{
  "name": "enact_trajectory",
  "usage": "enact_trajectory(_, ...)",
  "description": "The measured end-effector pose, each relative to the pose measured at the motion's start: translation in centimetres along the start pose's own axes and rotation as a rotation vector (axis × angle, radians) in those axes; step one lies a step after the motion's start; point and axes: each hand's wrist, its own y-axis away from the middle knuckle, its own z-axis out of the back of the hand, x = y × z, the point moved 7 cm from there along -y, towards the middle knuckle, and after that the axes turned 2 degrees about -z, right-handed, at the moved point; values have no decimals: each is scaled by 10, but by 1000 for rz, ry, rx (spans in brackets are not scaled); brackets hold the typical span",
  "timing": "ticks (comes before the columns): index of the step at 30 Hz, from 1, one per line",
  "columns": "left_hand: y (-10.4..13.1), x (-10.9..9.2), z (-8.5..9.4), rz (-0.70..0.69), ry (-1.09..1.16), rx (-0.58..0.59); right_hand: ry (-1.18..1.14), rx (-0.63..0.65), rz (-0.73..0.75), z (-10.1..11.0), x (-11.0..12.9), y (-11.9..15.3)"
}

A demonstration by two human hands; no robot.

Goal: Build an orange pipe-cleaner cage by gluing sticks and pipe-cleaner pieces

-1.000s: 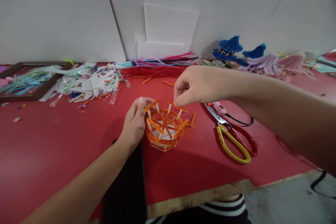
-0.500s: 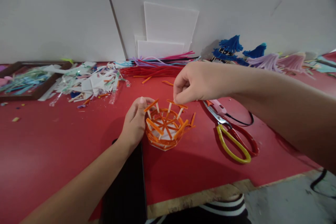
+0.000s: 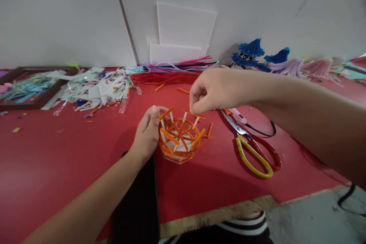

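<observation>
A small round frame of orange pipe cleaners and pale sticks (image 3: 178,156) stands on the red table, with a white base inside it. Short orange pieces lie across the tops of its upright sticks. My left hand (image 3: 147,131) is closed round the frame's left side, thumb up near one top piece. At the far right of the rim, my right hand (image 3: 207,89) pinches a short orange pipe cleaner piece (image 3: 198,115) resting on two sticks. Its fingertips partly hide that piece. Loose orange bits (image 3: 210,131) are by the frame's right side.
Scissors with yellow and red handles (image 3: 254,154) lie to the right, beside a pink corded tool (image 3: 238,116). Behind are bundled pipe cleaners (image 3: 168,77), a scrap pile (image 3: 100,89) and blue tasselled models (image 3: 251,51). A black flat object (image 3: 137,202) lies under my left forearm.
Almost nothing differs. Both hands keep their grip, and the frame has shifted only very slightly.
</observation>
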Motion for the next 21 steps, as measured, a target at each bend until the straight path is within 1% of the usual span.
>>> enact_trajectory(8,0,-1,0,2,-11,1,30,27,27,-1,3,-1)
enact_trajectory(21,2,-3,-3,-16,6,25,73,76,-30,-3,7,1)
